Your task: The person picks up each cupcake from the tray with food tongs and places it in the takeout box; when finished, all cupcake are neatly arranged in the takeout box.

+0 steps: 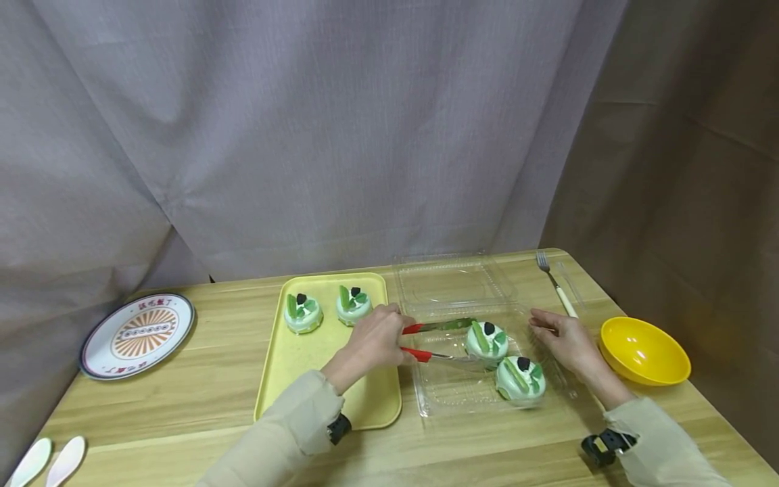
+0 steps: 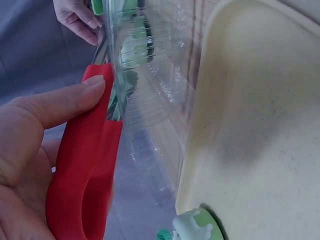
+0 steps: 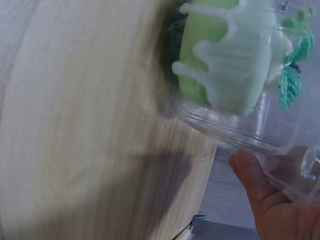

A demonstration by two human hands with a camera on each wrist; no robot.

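Note:
My left hand [image 1: 379,338] grips red-handled tongs [image 2: 82,145]. Their arms reach rightward into a clear plastic container [image 1: 447,402], one on either side of a round pale green cake [image 1: 485,346] topped with a dark berry and leaves. Whether the tips touch that cake is hard to tell. A second, similar cake [image 1: 520,380] stands in the container, nearer the front. My right hand [image 1: 569,341] rests at the container's right side with fingers extended; in the right wrist view its fingertips lie against the clear wall.
On the left, a yellow tray [image 1: 322,392] holds two more such cakes, one a green cake [image 1: 302,314]. The clear lid [image 1: 453,281] lies folded back. Around are a patterned plate [image 1: 136,335], a yellow bowl [image 1: 645,352], a fork [image 1: 562,294] and two spoons [image 1: 67,460].

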